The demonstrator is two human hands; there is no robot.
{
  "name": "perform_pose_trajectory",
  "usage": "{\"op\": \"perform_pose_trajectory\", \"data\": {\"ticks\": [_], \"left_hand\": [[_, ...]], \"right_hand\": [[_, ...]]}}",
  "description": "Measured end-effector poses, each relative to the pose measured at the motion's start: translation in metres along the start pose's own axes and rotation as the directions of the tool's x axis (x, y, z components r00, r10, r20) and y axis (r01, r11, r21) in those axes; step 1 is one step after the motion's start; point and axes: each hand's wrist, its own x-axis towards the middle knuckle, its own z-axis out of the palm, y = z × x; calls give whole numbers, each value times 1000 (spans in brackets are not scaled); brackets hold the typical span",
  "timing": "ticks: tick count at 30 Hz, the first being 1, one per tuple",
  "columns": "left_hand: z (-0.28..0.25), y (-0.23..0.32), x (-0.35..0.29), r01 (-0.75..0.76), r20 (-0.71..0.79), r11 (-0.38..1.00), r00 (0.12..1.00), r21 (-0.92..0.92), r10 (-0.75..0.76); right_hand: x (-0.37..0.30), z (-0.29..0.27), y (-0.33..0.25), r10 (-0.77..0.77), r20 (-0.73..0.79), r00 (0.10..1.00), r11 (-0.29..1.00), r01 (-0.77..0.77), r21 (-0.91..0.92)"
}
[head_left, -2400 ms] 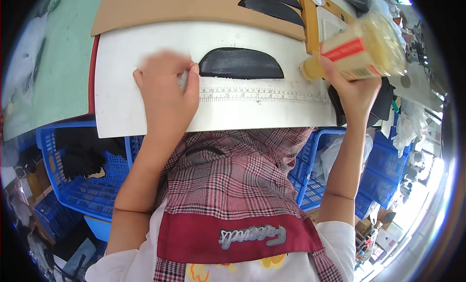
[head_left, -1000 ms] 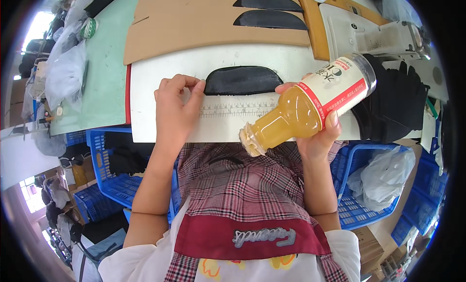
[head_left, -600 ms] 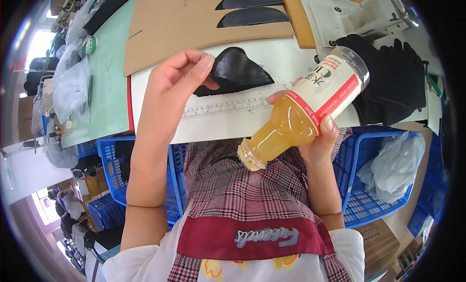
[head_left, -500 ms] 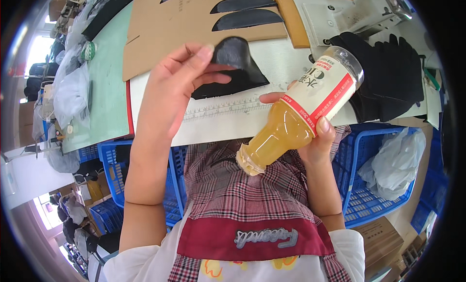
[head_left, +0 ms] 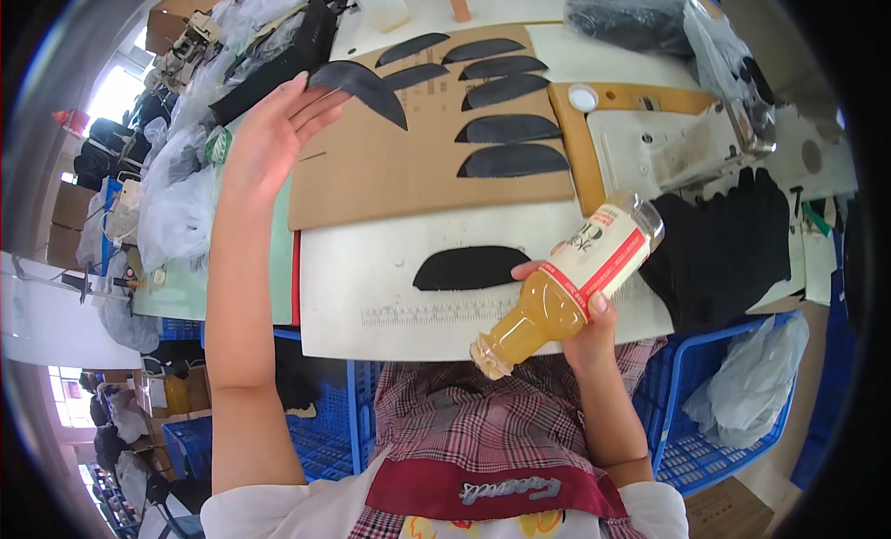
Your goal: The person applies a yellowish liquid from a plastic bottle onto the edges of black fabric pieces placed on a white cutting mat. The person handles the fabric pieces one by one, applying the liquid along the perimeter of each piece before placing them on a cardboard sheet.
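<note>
My left hand (head_left: 277,135) is raised over the left part of a cardboard sheet (head_left: 371,186), its fingertips closed on a black half-moon piece (head_left: 360,86) that curves away to the right. My right hand (head_left: 589,327) grips a clear bottle (head_left: 557,302) of yellow liquid with a white and red label. The bottle is tilted, its narrow neck pointing down toward my apron. Another black half-moon piece (head_left: 469,268) lies flat on the white table, its right end beside or under my right index fingertip. Several similar black pieces (head_left: 509,129) lie on the cardboard.
A printed ruler scale (head_left: 436,312) runs along the table's near edge. A sewing machine (head_left: 668,144) and black gloves (head_left: 729,246) occupy the right side. Blue crates (head_left: 682,418) stand below the table edge. Plastic bags (head_left: 181,219) are heaped at the left.
My left hand has carried its black piece away from me and left, over the cardboard. The view has shifted, showing more table and a flat black piece beneath. My right hand still holds the bottle.
</note>
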Motion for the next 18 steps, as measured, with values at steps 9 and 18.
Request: {"op": "perform_pose_trajectory", "data": {"ticks": [9,18], "left_hand": [[8,-57,81,4,-3,977,1000,-213,-5],[-19,-115,68,47,-205,992,978,118,-22]], "right_hand": [[-6,3,-4,45,-42,998,997,-48,-66],[-3,1,-2,28,-46,999,996,-32,-87]]}}
